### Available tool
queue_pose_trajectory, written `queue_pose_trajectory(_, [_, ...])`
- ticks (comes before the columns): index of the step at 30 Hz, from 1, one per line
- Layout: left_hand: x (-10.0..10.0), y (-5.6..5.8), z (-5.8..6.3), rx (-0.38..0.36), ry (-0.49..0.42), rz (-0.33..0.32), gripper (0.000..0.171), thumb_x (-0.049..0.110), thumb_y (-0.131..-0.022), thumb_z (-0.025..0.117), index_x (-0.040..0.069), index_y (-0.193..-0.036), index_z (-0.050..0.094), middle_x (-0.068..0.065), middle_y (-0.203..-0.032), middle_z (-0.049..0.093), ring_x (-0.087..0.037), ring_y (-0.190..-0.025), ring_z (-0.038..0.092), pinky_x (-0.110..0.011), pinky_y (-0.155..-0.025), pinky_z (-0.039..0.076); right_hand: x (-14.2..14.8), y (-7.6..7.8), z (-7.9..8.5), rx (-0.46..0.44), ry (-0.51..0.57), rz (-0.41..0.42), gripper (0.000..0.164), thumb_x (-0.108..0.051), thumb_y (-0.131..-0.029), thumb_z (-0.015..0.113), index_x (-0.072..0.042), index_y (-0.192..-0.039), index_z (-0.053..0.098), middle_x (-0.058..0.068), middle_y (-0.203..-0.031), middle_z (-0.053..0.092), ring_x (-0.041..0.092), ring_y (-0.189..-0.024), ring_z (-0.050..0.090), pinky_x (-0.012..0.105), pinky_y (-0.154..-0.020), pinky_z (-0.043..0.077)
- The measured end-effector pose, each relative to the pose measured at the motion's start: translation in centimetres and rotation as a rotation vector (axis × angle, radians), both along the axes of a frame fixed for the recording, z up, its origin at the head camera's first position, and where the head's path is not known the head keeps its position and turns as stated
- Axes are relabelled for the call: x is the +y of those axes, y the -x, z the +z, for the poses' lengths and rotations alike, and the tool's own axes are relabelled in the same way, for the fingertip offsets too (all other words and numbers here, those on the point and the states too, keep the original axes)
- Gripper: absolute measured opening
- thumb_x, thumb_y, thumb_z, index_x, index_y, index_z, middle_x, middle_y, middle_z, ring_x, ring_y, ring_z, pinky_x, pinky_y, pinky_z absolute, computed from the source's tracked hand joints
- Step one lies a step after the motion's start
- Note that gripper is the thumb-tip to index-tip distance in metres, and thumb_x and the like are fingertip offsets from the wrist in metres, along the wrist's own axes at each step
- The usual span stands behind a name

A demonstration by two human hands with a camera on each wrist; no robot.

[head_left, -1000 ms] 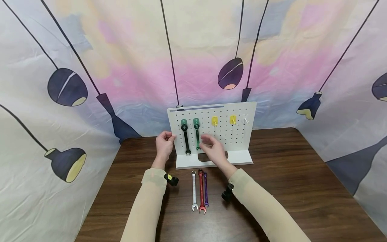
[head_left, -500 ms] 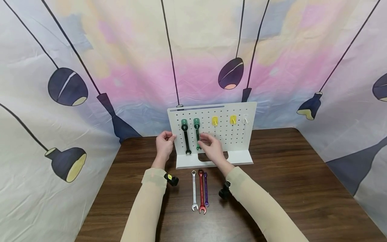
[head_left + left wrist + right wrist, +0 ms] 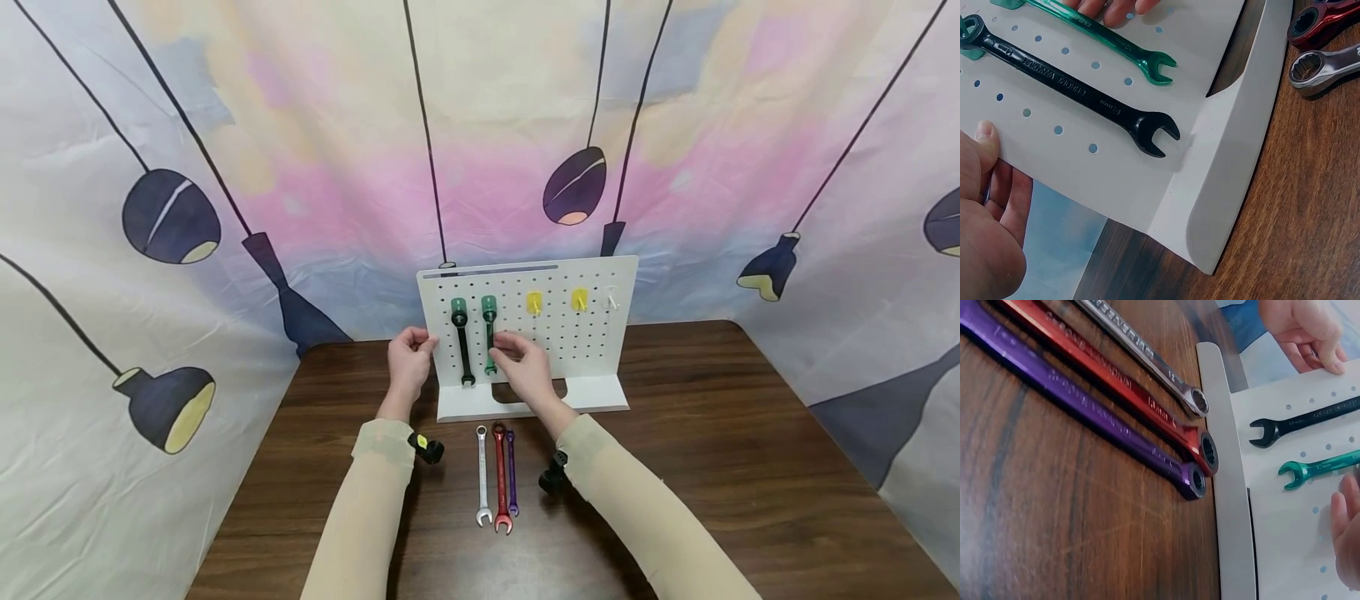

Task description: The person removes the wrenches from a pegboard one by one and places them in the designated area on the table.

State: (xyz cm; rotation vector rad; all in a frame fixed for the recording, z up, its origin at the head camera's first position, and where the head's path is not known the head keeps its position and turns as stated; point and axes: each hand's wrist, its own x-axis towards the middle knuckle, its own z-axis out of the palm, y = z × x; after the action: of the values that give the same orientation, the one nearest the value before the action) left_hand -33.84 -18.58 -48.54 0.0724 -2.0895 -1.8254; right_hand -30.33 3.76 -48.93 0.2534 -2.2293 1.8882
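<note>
Far L: L grip pinches L edge of white pegboard, thumb on front face, other fingers behind edge; prob. to steady the board while the other hand works. Next, black wrench hangs ring end up on a green hook, open end down near the base. Below, on tabletop in front of base: silver wrench, red wrench, purple wrench, side by side, ring ends twd board, open ends twd person; likely set so for easy pickup. Above them, green wrench hangs on 2nd green hook, same way up. R grip just R of its shaft, fingers loosely bent, thumb & fingers apart; can't tell if touching. Poss. there to settle the wrench. Further R: two yellow hooks, then clear hook, all w/o wrenches.

Surface: dark brown wood grain, rounded far corners. Room: pastel cloth backdrop w/ dark hanging-lamp drawings, wrinkled, behind & at both sides.
</note>
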Motion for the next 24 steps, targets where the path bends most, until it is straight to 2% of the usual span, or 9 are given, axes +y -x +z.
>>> queue_pose_trajectory(9, [0.11, 0.0, 0.15, 0.005, -0.006, -0.007, 0.011, 0.002, -0.099, 0.076, 0.001, -0.093, 0.066, -0.003, -0.086, 0.061, -0.015, -0.078, 0.056, -0.022, -0.064, 0.047, -0.64, -0.3, 0.16, -0.044, 0.0, 0.008, 0.04, -0.02, -0.099, 0.078, -0.005, -0.135, 0.071, 0.011, -0.124, 0.073, 0.028, -0.115, 0.067, 0.045, -0.103, 0.054])
queue_pose_trajectory(24, [-0.02, -0.14, 0.05, 0.005, -0.01, -0.007, 0.011, 0.001, -0.099, 0.075, 0.0, -0.093, 0.067, -0.004, -0.088, 0.062, -0.015, -0.079, 0.057, -0.022, -0.065, 0.048, -0.73, -0.5, -0.12, -0.069, 0.006, -0.003, 0.031, -0.017, -0.1, 0.078, -0.007, -0.128, 0.073, 0.008, -0.116, 0.075, 0.026, -0.109, 0.07, 0.045, -0.097, 0.056])
